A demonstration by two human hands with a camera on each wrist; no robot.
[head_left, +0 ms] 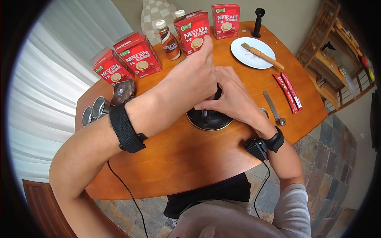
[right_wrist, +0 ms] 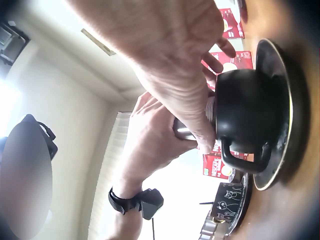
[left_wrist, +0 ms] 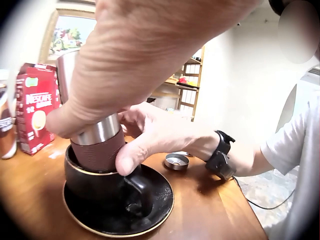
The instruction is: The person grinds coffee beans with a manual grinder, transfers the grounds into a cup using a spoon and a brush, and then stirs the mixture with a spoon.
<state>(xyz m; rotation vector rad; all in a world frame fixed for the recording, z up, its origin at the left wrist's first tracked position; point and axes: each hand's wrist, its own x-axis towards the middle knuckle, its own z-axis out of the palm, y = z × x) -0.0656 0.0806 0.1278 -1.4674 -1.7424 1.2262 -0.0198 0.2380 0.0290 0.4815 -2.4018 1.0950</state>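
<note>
A steel hand coffee grinder with a brown band (left_wrist: 97, 155) stands upright, its lower end inside a black cup (right_wrist: 240, 105). The cup sits on a black, gold-rimmed saucer (head_left: 210, 126). My left hand (head_left: 198, 73) grips the steel upper part from above. Lower down, my right hand (head_left: 236, 95) holds the grinder around its brown band, thumb right at the cup's rim by the handle. In the head view both hands and the left forearm hide most of the grinder and cup.
Red Nescafe boxes (head_left: 141, 57) and a coffee jar (head_left: 168, 43) line the back. To the right are a white plate (head_left: 242, 59) with a brush (head_left: 264, 55), red sachets (head_left: 286, 93) and a metal crank handle (head_left: 271, 104). Metal cups (head_left: 100, 106) stand left.
</note>
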